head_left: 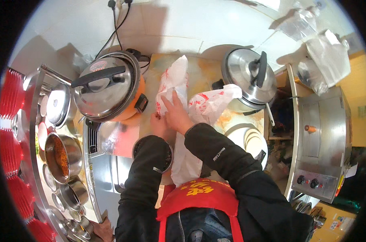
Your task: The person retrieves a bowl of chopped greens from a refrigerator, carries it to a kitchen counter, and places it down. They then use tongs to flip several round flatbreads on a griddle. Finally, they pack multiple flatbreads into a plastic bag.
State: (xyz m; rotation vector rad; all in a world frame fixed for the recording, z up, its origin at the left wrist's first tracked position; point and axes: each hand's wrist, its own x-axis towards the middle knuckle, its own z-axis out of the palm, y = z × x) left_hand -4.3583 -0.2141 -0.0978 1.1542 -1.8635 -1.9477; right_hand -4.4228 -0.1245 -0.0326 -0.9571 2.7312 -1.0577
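Both hands are at the near end of a white paper bag (174, 75) with red print, which points away from me on the worktop. My left hand (161, 125) grips its lower left edge, beside a small dark-red spot. My right hand (177, 114) lies over the bag, its index and middle fingers spread across the paper and its thumb side partly hidden. Just right of this hand is a second printed paper bag (211, 103), tilted to the right. More white paper (186, 160) runs down between my forearms to my red apron (198, 193).
An orange cooker (110, 87) with a steel lid stands at the left, another lidded cooker (251, 75) at the right. Stacked pale round items (254, 140) sit by my right forearm. A bowl (168, 154) is partly under my left sleeve. Steel pots (63, 157) line the far left.
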